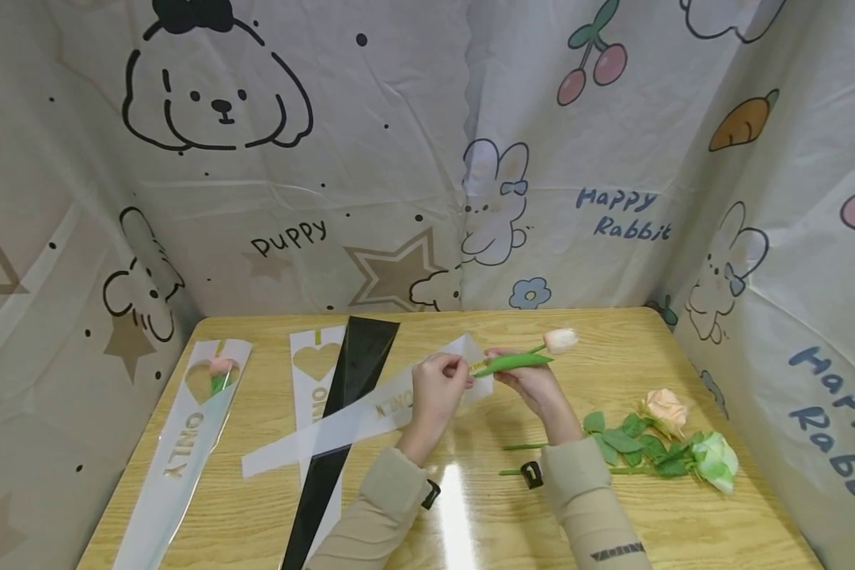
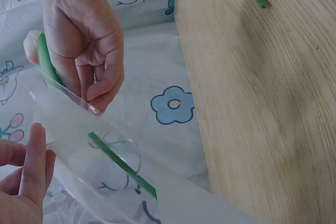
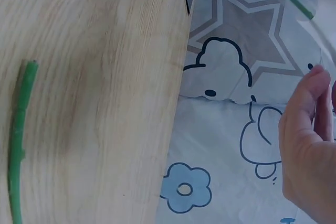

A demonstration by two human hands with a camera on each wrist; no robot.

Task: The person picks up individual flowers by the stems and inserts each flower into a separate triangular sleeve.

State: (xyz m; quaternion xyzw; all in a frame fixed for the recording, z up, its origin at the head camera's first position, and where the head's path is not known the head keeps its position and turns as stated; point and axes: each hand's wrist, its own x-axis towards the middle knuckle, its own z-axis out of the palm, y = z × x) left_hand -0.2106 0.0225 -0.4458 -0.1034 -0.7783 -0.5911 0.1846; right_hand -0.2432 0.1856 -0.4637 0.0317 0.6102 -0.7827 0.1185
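My left hand [image 1: 438, 392] pinches the edge of a long translucent flower sleeve [image 1: 399, 396] with gold lettering, its fingertips at the film in the left wrist view. Just right of it, my right hand [image 1: 534, 388] holds a pale pink tulip [image 1: 561, 341] by its leaf [image 1: 516, 362] and stem at the sleeve's wide opening. The bloom sticks out to the right, beyond the sleeve. Inside the clear film, the lower green stem [image 2: 123, 166] shows. In the right wrist view, the fingers [image 3: 302, 98] are bent near the right edge.
At far left lies a filled sleeve [image 1: 185, 451] with a pink tulip behind its heart window. A white sleeve [image 1: 302, 404] and a black one [image 1: 356, 372] lie overlapping beside it. Peach rose [image 1: 664, 412] and green rose [image 1: 715, 461] rest on the right; printed curtains surround the table.
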